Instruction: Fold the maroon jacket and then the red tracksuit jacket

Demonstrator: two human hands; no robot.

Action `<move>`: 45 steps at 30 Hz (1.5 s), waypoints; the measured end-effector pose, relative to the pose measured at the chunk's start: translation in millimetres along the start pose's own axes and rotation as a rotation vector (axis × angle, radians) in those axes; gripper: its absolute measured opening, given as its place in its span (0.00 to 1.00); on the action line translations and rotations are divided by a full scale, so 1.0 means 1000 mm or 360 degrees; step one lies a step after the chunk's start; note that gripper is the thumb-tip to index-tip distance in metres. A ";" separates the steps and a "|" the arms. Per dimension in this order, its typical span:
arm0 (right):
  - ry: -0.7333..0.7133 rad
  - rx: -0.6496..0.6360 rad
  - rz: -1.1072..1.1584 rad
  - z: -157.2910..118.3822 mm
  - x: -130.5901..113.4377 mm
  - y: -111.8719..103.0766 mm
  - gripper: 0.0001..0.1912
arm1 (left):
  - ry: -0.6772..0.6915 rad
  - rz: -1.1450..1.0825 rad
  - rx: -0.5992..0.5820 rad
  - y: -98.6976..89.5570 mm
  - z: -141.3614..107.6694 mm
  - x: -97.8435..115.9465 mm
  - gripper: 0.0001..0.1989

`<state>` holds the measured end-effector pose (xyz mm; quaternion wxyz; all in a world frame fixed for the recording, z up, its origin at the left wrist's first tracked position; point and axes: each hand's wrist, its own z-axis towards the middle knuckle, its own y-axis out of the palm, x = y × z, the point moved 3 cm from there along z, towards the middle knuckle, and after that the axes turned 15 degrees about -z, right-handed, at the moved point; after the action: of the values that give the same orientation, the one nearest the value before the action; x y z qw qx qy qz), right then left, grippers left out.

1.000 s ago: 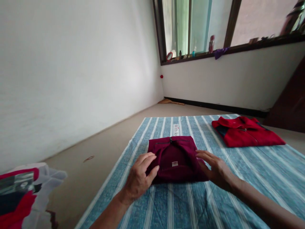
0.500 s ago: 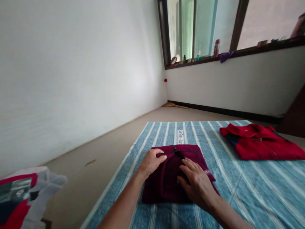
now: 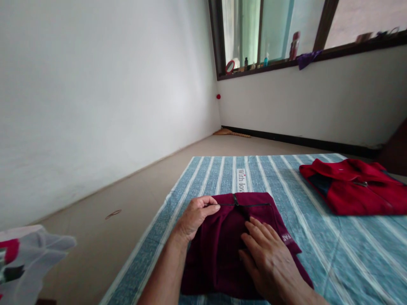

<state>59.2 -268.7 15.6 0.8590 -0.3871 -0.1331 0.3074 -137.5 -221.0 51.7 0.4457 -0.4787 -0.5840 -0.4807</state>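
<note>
A folded maroon garment (image 3: pixel 222 250) with a dark zip along its collar lies on a blue-and-white striped cloth (image 3: pixel 152 254). At the garment's upper left corner, my left hand (image 3: pixel 199 214) pinches the collar edge between thumb and fingers. My right hand (image 3: pixel 265 250) rests flat on the garment's right half, its fingers spread a little and pointing up toward the zip. White lettering shows on the fabric to the right of that hand.
On the right of the cloth lies a folded red garment (image 3: pixel 359 186). A translucent plastic bag (image 3: pixel 34 258) is at the lower left, near a thin loop (image 3: pixel 113 214) on the floor. Bottles and a round mirror (image 3: pixel 229 66) stand on the windowsill.
The view has shifted, and the maroon garment appears larger and lower. My left hand has gone slightly left along with the collar's corner. My right hand still lies on the fabric.
</note>
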 end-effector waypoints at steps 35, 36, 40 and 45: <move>0.0042 -0.0005 -0.0055 -0.001 -0.006 0.000 0.10 | -0.0102 -0.0550 0.0013 0.009 0.000 -0.009 0.16; 0.0040 -0.0007 -0.0051 -0.001 -0.006 0.000 0.10 | -0.0073 -0.0531 0.0015 0.009 0.000 -0.008 0.16; 0.0050 0.0024 -0.0042 0.001 -0.006 -0.002 0.09 | -0.0025 -0.0380 0.0018 0.010 0.001 -0.008 0.13; 0.0030 0.0019 -0.0049 0.004 -0.006 -0.006 0.08 | -0.0005 -0.0236 0.0040 0.009 0.002 -0.010 0.11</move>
<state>54.8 -273.5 23.0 0.8671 -0.3828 -0.1293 0.2914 -127.5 -219.9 43.3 0.4140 -0.4293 -0.6246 -0.5042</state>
